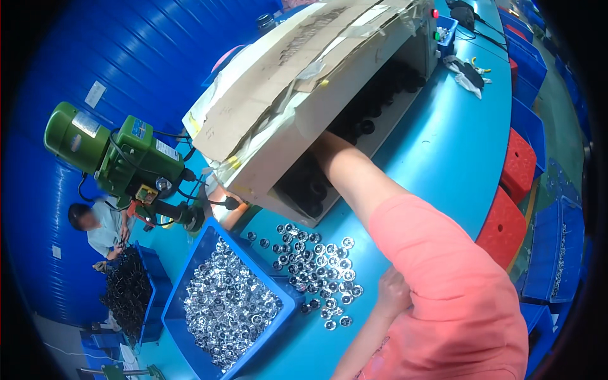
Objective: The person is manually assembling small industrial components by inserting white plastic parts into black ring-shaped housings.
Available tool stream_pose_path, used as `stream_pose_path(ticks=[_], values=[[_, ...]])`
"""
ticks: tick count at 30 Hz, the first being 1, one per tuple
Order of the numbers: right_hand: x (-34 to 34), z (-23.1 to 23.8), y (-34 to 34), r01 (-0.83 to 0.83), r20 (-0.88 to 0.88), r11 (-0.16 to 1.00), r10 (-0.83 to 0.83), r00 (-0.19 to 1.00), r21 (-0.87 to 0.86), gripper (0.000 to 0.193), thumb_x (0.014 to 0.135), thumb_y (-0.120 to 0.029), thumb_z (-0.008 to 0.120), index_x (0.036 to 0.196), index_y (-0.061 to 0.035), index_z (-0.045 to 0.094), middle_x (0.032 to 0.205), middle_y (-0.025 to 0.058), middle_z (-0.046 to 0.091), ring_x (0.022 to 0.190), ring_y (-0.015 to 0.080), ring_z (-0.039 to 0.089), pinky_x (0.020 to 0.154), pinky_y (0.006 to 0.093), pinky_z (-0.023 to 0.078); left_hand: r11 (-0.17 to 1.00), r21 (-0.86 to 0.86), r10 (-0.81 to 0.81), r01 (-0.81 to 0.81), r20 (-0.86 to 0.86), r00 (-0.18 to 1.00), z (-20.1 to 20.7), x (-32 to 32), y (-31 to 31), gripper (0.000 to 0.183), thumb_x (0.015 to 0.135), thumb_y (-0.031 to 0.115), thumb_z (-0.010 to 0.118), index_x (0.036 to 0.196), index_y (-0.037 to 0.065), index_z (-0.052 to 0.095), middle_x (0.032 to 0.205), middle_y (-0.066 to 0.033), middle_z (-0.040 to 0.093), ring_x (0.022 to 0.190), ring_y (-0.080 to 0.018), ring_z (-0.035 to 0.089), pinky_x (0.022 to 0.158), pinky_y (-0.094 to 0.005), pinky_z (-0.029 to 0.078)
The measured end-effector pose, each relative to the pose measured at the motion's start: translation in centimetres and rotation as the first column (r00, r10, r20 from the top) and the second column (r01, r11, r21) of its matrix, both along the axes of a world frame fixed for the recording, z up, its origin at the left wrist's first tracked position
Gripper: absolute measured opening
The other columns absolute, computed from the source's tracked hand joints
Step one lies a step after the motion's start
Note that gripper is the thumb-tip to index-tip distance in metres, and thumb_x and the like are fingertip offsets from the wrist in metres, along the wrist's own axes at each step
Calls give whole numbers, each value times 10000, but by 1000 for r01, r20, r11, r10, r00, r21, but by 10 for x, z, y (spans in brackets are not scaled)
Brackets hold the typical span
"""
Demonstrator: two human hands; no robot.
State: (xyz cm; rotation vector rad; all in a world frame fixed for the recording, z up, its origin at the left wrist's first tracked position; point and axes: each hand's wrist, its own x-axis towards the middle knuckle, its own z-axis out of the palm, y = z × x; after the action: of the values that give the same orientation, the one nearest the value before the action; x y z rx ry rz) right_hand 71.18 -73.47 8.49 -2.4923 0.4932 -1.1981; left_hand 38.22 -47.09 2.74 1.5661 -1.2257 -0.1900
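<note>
My right arm [351, 171], in a pink sleeve, reaches into the open front of a cardboard-topped box [272, 101]. The hand is lost in the dark inside, so its fingers and anything in them are hidden. Dark round parts [364, 126] lie within the box along its opening. Close under the right sleeve is my left hand [394, 292], its fingers curled in; whatever they hold, if anything, is hidden. Left of that hand, small shiny silver round parts [329, 259] are scattered on the blue-green table [437, 152]. Many more such parts fill a blue bin [291, 304].
A green motor-driven machine [130, 152] stands on the left. Beyond it a person [104, 231] handles parts beside a bin of dark pieces [130, 291]. Gloves [468, 79] lie at the far right. Red stools [503, 231] and blue bins [554, 253] line the right side.
</note>
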Motion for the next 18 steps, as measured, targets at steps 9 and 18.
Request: stream_pose_path(ticks=[9,18], values=[[-27,-10,-11,-9,-40,999,10,999,45,351,1026,-184,574,1316,-1,646,1390,233,626,1323,409,582,1095,494,481,995,49,-84,83,22,996,-39,2,-4,437,620,-33,699,1053,-74,743,1097,-255,730,1026,-489,707,874,-518,596],[-16,-4,5,-116,10,989,115,993,88,331,1040,-194,569,1297,-3,650,1375,227,632,1298,409,595,1065,492,504,997,70,-35,33,30,999,-1,11,1,320,682,2,744,1000,-29,736,1007,-200,737,948,-421,718,818,-498,591]])
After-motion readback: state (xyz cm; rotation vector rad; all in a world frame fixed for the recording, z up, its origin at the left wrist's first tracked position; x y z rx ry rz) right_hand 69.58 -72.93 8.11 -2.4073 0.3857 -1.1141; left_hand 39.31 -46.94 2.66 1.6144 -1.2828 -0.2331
